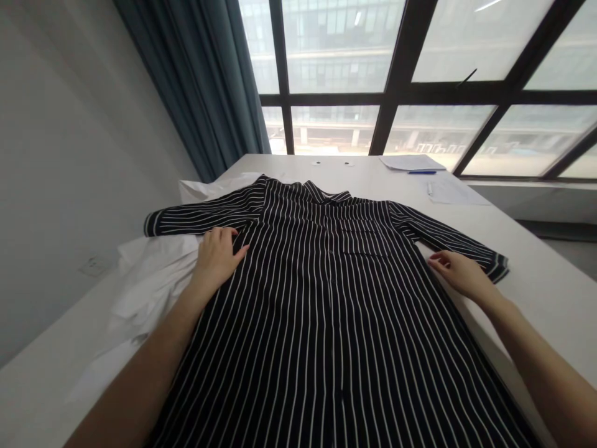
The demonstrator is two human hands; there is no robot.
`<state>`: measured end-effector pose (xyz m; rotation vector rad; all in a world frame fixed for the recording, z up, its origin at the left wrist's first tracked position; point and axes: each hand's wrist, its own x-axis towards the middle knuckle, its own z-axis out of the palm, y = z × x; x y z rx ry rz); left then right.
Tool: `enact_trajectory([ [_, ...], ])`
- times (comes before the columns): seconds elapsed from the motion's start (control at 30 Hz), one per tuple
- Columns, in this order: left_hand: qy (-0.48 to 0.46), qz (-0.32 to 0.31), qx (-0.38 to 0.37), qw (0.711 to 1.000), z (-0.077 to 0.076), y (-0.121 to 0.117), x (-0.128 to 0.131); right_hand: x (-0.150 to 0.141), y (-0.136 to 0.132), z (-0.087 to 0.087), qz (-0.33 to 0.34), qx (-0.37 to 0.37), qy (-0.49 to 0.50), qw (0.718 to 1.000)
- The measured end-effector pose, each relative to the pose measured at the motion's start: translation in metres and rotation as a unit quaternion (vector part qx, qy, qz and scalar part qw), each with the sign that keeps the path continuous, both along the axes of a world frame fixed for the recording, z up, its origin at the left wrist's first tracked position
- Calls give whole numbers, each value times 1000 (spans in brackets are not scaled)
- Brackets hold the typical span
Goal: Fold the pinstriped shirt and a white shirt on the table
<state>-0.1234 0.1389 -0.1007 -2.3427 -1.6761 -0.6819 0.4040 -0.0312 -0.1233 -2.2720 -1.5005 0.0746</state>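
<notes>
A black shirt with thin white stripes (pixel 326 298) lies spread flat, front up, on a white table (pixel 536 249), collar towards the window and both short sleeves out to the sides. My left hand (pixel 217 255) rests flat on the shirt's left edge just under the left sleeve, fingers stretched out. My right hand (pixel 459 270) lies at the shirt's right edge under the right sleeve, fingers extended and touching the cloth. Neither hand holds anything.
White garments (pixel 149 280) lie crumpled under and left of the shirt. Papers (pixel 410 162) and a blue pen (pixel 422 172) sit at the table's far end by the window. A grey wall and dark curtain (pixel 200 81) stand to the left.
</notes>
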Motion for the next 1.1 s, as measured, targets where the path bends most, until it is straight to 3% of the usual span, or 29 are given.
enact_trajectory([
  [0.07, -64, -2, -15, 998, -11, 2, -12, 3, -2, -21, 12, 33, 9, 999],
  [0.13, -137, -16, -41, 990, -20, 3, -17, 1, -5, -32, 26, 66, 16, 997],
  [0.27, -256, -13, -71, 964, -27, 1, -15, -6, -8, -34, 45, 93, 18, 994],
  [0.4, -338, -7, -104, 935, -25, -1, -13, -11, -9, -32, 49, 99, 31, 993],
  [0.53, -377, -4, -131, 917, -21, 0, -18, -16, -10, -28, 61, 87, 39, 994],
  [0.77, -473, -4, -161, 866, -23, 3, -25, -19, -15, -26, -22, 109, 112, 987],
  [0.87, -498, -8, -168, 850, -23, 1, -23, -19, -15, -27, -3, 127, 135, 983],
  [1.0, -488, -46, -180, 853, -23, 0, -21, -17, -14, -30, 41, 118, 176, 976],
  [1.1, -498, -54, -197, 843, -22, -1, -21, -14, -15, -33, 33, 114, 187, 975],
])
